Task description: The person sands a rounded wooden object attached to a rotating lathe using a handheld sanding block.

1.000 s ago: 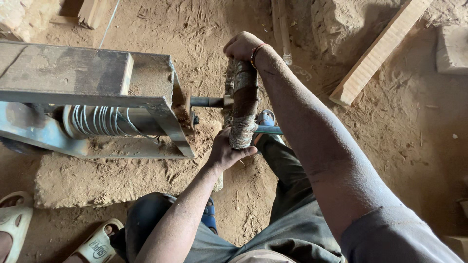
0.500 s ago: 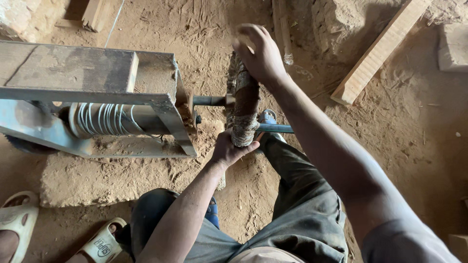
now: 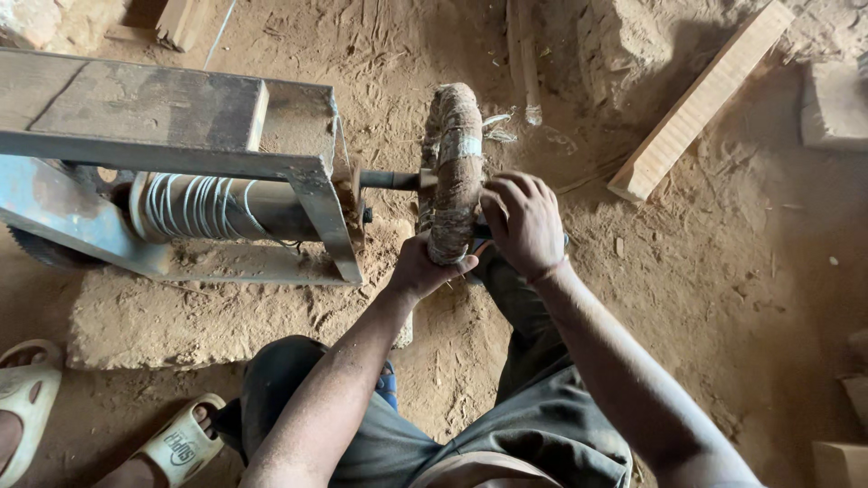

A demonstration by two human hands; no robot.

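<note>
Rag-wrapped wheel (image 3: 454, 163), two hands: left hand (image 3: 420, 268), right hand (image 3: 523, 221)

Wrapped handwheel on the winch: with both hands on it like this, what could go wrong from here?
1. Both the left hand and right hand grip the wrapped handwheel near its bottom; frayed wrapping there might let a hand slip.
2. The left hand's fingers sit close to the metal frame and shaft, so a pinch seems possible.
3. The wire coiled on the drum looks uneven and could snag.
</note>
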